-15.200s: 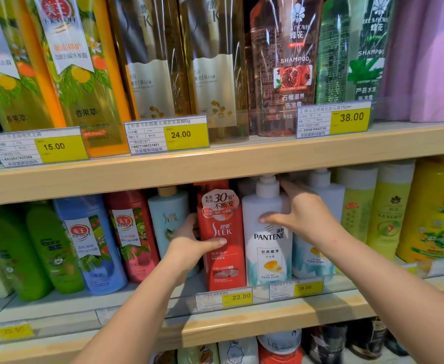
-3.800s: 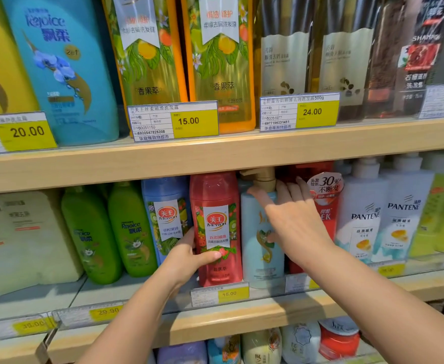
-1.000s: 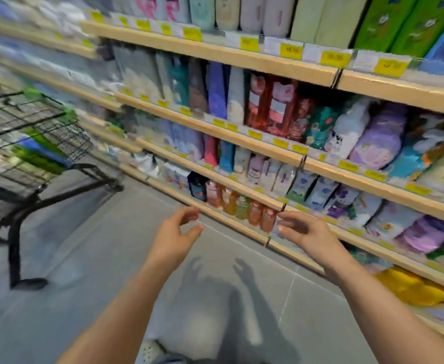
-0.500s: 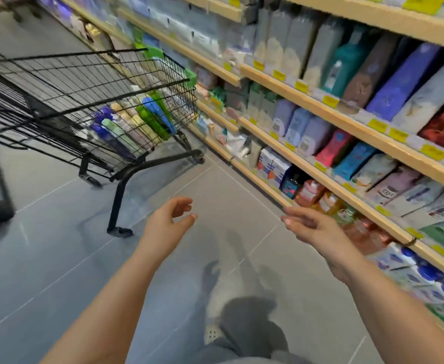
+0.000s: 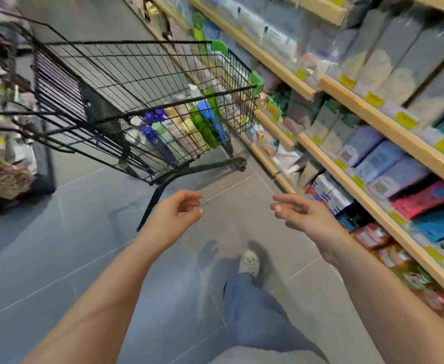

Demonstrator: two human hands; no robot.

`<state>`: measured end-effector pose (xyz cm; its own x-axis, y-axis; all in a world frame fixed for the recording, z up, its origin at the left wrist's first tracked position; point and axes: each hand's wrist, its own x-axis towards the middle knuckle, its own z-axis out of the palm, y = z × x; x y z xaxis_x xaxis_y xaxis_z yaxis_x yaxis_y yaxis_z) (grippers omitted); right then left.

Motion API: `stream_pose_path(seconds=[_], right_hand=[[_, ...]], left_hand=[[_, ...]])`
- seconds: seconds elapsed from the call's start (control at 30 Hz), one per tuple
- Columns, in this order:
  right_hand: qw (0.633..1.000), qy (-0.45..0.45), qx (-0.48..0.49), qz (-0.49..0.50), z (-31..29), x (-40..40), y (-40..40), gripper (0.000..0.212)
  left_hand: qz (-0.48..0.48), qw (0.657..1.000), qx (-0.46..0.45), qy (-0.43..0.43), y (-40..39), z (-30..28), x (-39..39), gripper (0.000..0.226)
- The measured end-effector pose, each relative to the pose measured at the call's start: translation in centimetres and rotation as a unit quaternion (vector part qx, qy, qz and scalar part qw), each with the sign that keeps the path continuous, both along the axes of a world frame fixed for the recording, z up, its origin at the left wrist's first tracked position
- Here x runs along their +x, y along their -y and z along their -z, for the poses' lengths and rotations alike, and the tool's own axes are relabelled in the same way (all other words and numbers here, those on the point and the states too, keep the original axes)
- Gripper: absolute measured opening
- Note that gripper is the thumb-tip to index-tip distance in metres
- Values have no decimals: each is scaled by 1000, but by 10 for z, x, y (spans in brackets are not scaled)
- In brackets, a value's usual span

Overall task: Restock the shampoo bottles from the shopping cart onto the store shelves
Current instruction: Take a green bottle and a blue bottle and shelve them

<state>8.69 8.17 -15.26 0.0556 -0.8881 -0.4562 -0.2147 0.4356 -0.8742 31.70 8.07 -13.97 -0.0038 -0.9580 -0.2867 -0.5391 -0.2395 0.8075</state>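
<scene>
A black wire shopping cart (image 5: 142,64) stands in the aisle ahead and to the left. Several shampoo bottles (image 5: 186,127) lie in its near end: green, blue, purple-capped, pale yellow. Wooden store shelves (image 5: 373,106) full of packaged goods run along the right side. My left hand (image 5: 173,216) hangs over the floor just below the cart's front, fingers loosely curled, holding nothing. My right hand (image 5: 305,214) is level with it further right, near the lower shelves, fingers spread and empty. Both hands are short of the cart.
The grey tiled floor (image 5: 58,245) stretches between me and the cart. My leg in blue jeans and a white shoe (image 5: 249,261) steps forward below my hands. Blurred goods (image 5: 0,177) sit on the left side of the aisle.
The view has swung further toward the cart, which is now nearer and larger. Both empty hands have stayed out in front. A leg has stepped forward.
</scene>
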Motion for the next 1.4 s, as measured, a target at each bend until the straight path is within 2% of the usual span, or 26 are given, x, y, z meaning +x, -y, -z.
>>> stream_pose_path(seconds=[0.17, 0.33, 0.53, 0.7, 0.8, 0.93, 1.03, 1.23, 1.4], right_hand=[[999, 30, -21, -38, 1, 11, 120, 16], [999, 3, -30, -42, -11, 6, 223, 18], [995, -12, -44, -87, -16, 10, 298, 16], [995, -27, -38, -83, -10, 19, 344, 18], [995, -42, -38, -76, -5, 30, 374, 16], [997, -48, -31, -58, 0, 52, 423, 16], [998, -50, -18, -26, 6, 73, 459, 19], [997, -75, -7, -27, 25, 99, 507, 32], [995, -87, 35, -25, 50, 112, 527, 32]], left_hand=[[12, 998, -25, 60, 106, -9, 5, 26], [1, 999, -40, 36, 203, -22, 2, 20], [-1, 999, -47, 8, 273, -20, 1, 22], [9, 998, -55, 43, 337, -8, 11, 25], [7, 999, -41, 15, 379, -4, 20, 22], [23, 999, -34, 32, 444, 1, 40, 20], [57, 997, -19, 39, 492, 8, 58, 21], [146, 985, -18, 95, 555, 30, 76, 28], [246, 953, 12, 175, 578, 67, 76, 34]])
